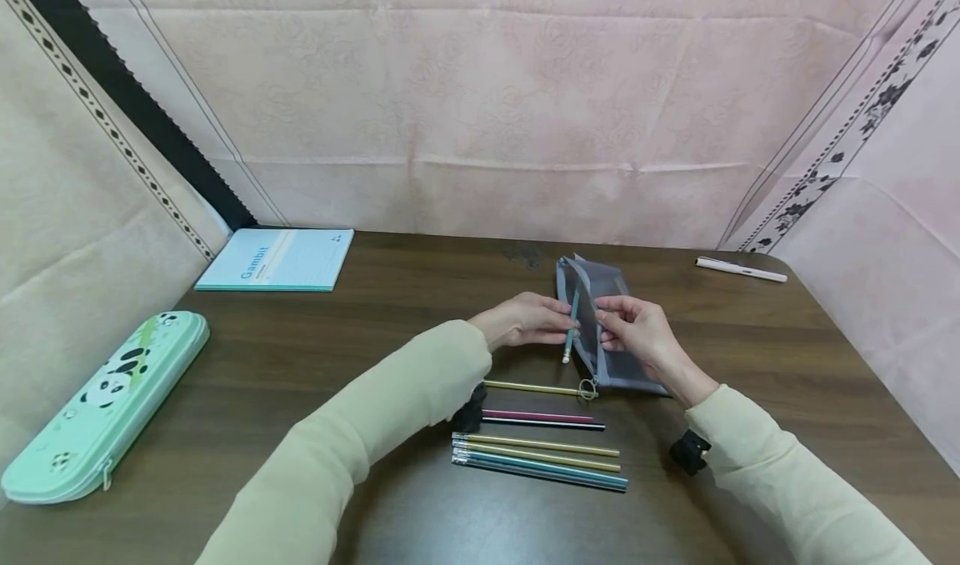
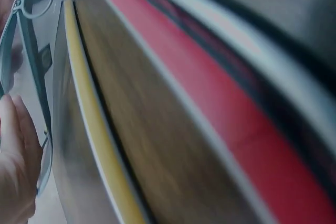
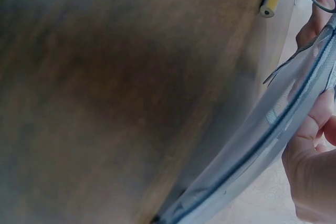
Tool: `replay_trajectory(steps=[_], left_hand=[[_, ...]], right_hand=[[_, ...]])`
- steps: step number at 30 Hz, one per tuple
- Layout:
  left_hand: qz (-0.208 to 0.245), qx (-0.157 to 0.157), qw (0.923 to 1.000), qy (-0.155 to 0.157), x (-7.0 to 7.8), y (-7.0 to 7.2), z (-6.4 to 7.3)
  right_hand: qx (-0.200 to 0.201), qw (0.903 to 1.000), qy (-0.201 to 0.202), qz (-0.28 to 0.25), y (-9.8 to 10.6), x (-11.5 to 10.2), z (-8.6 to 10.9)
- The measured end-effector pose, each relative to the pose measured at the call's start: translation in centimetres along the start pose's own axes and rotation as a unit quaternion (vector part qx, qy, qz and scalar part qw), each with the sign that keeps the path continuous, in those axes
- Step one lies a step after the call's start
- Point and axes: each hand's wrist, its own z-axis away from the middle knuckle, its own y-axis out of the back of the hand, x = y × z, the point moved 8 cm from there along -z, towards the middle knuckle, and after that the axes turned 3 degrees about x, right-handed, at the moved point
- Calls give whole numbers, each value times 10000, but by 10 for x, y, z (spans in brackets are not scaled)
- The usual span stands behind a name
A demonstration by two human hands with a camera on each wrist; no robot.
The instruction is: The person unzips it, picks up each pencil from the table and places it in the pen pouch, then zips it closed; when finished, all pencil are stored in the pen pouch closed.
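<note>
A grey zippered pouch [image 1: 626,369] with a metal ring [image 1: 587,390] stands with its mouth spread, right of the table's middle. My left hand [image 1: 528,319] is at its left edge, holding a light blue pencil [image 1: 570,336] that slants into the opening, its eraser end toward me. My right hand [image 1: 641,332] pinches the pouch's right edge between thumb and fingers. In the right wrist view the zipper edge of the pouch [image 3: 231,177] runs up to that hand [image 3: 315,161]. The pencil's far end is hidden inside the pouch.
A gold pencil [image 1: 532,387] lies by the ring. Nearer are a magenta pencil [image 1: 536,416], a dark one, and a row of gold and blue pencils [image 1: 540,473]. A mint panda case [image 1: 108,407] and blue notebook [image 1: 277,261] lie left, a white pen [image 1: 741,269] back right.
</note>
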Motion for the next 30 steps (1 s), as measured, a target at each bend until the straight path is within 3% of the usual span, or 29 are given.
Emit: replay_trajectory(steps=[9, 13, 18, 21, 24, 27, 30], left_hand=[[59, 658, 9972, -364, -2, -15, -8], [201, 696, 9962, -486, 0, -18, -6], [191, 491, 9970, -559, 1, -16, -3], [-117, 283, 9981, -539, 0, -10, 3], [-726, 11, 9963, -470, -2, -1, 11], [-1502, -273, 9878, -307, -7, 10, 21], [-2224, -508, 9734, -219, -12, 20, 32]], right_hand=[[-55, 10000, 0, 46, -1, -3, 2], [-72, 10000, 2, 16, -2, -3, 2], [-48, 10000, -10, 22, -1, -3, 2], [-36, 10000, -7, 16, 0, -2, 1], [-36, 10000, 4, 18, 0, -1, 2], [-24, 10000, 5, 61, 1, -1, 2], [-13, 10000, 22, 89, 2, -2, 2]])
